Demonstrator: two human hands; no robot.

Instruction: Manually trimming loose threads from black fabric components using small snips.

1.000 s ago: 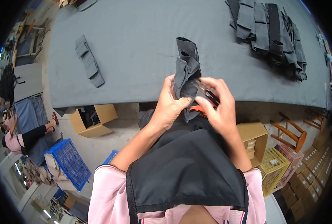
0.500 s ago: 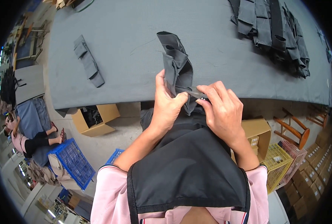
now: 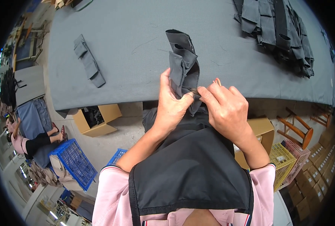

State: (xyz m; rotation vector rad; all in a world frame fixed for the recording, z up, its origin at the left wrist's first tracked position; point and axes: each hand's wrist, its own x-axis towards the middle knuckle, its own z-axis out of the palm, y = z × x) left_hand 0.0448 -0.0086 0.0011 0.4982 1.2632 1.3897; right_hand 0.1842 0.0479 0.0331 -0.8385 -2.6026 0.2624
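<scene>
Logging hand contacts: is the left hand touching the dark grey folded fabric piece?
Touching. The head view shows the left hand holding the dark grey folded fabric piece, thumb over its lower part, a finger against its left side.

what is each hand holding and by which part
Left hand: the grey fabric piece, by its lower part. Right hand: a metal-tipped tool; its gripped part is mostly hidden.

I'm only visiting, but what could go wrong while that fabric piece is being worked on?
The thin metal blade in the right hand is very near the thumb of the left hand, so a slip might nick it. The blade is also right at the folded dark grey fabric strip and could snag the cloth. The strip's upper end sticks out beyond the left hand, so it might shift.
</scene>
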